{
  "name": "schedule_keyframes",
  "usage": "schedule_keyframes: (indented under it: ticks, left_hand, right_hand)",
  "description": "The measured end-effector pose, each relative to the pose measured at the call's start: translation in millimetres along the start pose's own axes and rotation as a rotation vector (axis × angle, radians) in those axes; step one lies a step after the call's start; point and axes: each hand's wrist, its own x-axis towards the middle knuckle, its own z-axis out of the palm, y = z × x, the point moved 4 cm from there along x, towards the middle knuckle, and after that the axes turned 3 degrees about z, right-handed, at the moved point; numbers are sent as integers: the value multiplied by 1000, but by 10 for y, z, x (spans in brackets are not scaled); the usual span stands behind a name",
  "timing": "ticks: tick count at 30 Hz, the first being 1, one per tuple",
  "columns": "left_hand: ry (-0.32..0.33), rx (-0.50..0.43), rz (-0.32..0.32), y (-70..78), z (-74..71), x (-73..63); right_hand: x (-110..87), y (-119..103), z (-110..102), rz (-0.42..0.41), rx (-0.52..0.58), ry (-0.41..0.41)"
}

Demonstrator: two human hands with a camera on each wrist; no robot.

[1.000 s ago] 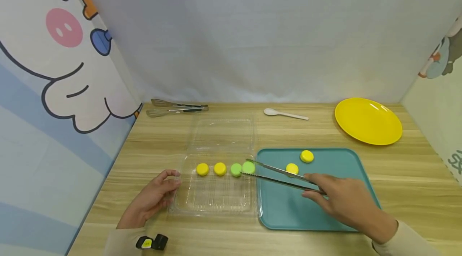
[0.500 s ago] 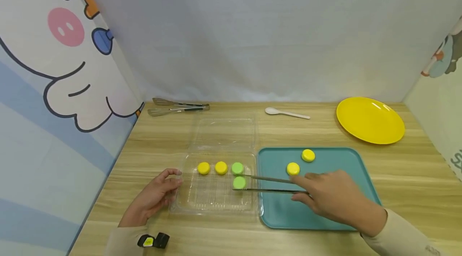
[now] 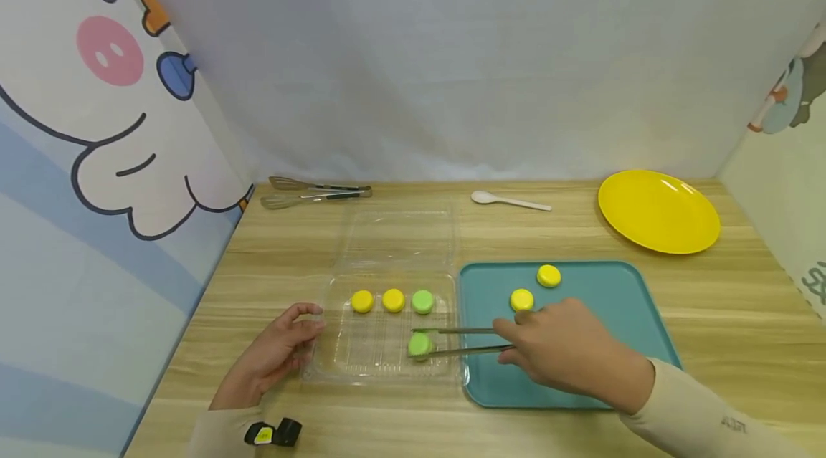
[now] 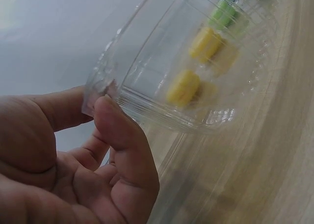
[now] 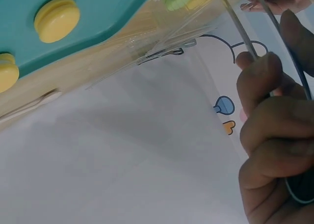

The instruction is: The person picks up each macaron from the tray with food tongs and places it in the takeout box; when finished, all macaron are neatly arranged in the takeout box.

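My left hand pinches the near-left rim of an open clear plastic box between thumb and finger, as the left wrist view shows. Across the box's back half run two yellow macarons and a green macaron. A second green macaron lies in front of that one, between the tips of metal tongs. The lower tong arm overlaps it; the upper one sits just behind it, slightly apart. My right hand grips the tongs, reaching over the teal tray from the right.
Two more yellow macarons sit on the tray, right beside the box. Behind are another pair of tongs, a white spoon and a yellow plate. The box's clear lid lies folded back. Walls stand behind and at both sides.
The second green macaron has gone from the right end of the row to in front of the first green one. My right hand and tongs moved left and nearer; the tongs' tips have spread slightly around it.
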Motion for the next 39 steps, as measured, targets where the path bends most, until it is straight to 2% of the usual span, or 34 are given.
schedule_keyframes:
  ticks: [20,30,39]
  left_hand:
    - [-22,-7,6,-11,-22,-27]
    - [-4,-14,-1,-19,-14,-12]
    - [-12,-16,-2,-9,1,-2]
  right_hand:
    - [89,-52,-1,-22,-28,-34]
    - [18,3,-21,78,50,-90]
    - [-140,75,90,151,178,-7]
